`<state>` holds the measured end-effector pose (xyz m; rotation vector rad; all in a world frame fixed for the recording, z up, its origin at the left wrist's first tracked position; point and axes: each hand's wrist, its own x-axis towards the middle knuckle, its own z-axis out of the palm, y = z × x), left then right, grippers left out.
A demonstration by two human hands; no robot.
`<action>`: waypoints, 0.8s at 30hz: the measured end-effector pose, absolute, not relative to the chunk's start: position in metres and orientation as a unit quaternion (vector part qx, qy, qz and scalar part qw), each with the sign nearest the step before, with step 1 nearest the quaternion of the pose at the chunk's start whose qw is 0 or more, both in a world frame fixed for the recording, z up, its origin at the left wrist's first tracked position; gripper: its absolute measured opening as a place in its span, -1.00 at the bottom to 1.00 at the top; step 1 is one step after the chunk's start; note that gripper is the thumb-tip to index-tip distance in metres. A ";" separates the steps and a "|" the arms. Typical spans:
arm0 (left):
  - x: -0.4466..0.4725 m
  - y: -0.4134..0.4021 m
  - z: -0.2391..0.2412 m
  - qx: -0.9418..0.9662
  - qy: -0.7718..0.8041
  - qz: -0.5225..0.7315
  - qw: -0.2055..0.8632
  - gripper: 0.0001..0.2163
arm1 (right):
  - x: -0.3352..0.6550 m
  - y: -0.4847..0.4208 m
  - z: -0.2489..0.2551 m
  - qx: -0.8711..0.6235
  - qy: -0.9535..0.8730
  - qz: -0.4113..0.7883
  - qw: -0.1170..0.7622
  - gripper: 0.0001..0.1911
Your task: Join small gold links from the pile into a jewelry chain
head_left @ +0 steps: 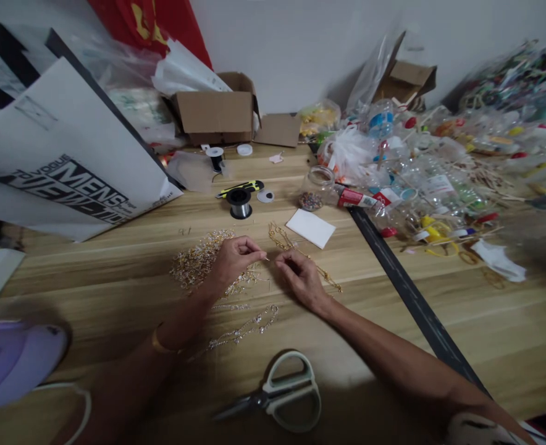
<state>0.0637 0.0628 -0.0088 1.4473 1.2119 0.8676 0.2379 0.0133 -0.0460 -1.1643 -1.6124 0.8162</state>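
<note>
My left hand (236, 262) is closed in a pinch, with a tiny thin metallic piece (267, 259) sticking out past its fingertips. Just to the right is my right hand (301, 277), its thumb and forefinger brought together; whatever they hold is too small to make out. A pile of small gold and silver jewelry pieces (194, 266) lies beside and beneath my left hand. Behind my right hand stretches a gold chain (280, 235), partly covered by it. Nearer to me, a silver chain with charms (245, 330) rests on the wooden table.
Large scissors (291, 392) lie at the front. Behind my hands are a wire spool (239, 204), a yellow-black utility knife (243, 187), a white card (310, 228) and a jar of beads (317, 188). Plastic bottles (433, 179) crowd the right; a paper bag (73, 154) stands left.
</note>
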 end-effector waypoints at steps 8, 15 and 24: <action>0.071 0.050 -0.011 0.581 0.508 0.381 0.508 -0.83 | 0.237 0.010 -0.045 -0.462 -0.675 0.327 0.473 -0.88; 0.070 0.041 -0.016 0.577 0.504 0.374 0.522 -0.84 | 0.236 0.010 -0.041 -0.450 -0.701 0.311 0.459 -0.88; 0.061 0.026 -0.016 0.734 0.485 0.306 0.363 -0.93 | 0.235 0.007 -0.040 -0.434 -0.720 0.339 0.423 -0.90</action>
